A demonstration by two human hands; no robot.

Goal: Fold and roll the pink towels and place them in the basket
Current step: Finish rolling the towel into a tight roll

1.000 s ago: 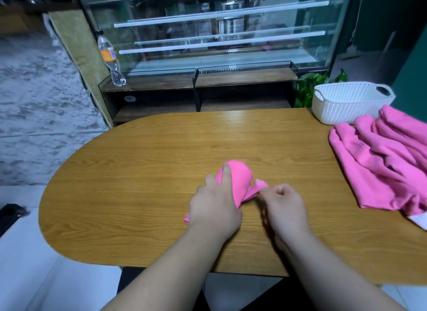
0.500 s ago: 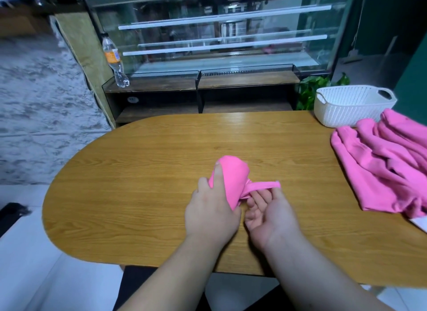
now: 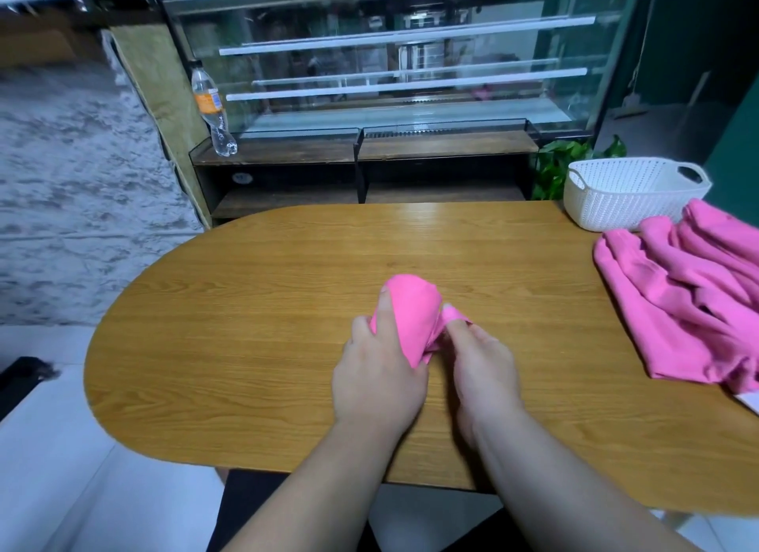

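A rolled pink towel (image 3: 412, 311) stands on end at the middle of the wooden table (image 3: 254, 317). My left hand (image 3: 380, 377) wraps around the roll from the left, with the forefinger stretched up its side. My right hand (image 3: 482, 371) pinches the loose pink end at the roll's right side. A heap of unfolded pink towels (image 3: 690, 301) lies at the table's right edge. Behind that heap stands the white woven basket (image 3: 632, 190), and nothing shows inside it.
A glass display case (image 3: 394, 71) with dark wooden shelves stands behind the table. A plastic bottle (image 3: 211, 108) leans on its left shelf. Green leaves (image 3: 554, 165) show left of the basket. A white sheet corner (image 3: 749, 401) sits at the right edge.
My right hand has turned from palm-up under the loose end to fingers pinching it close against the roll. The roll stays in my left hand at the same spot.
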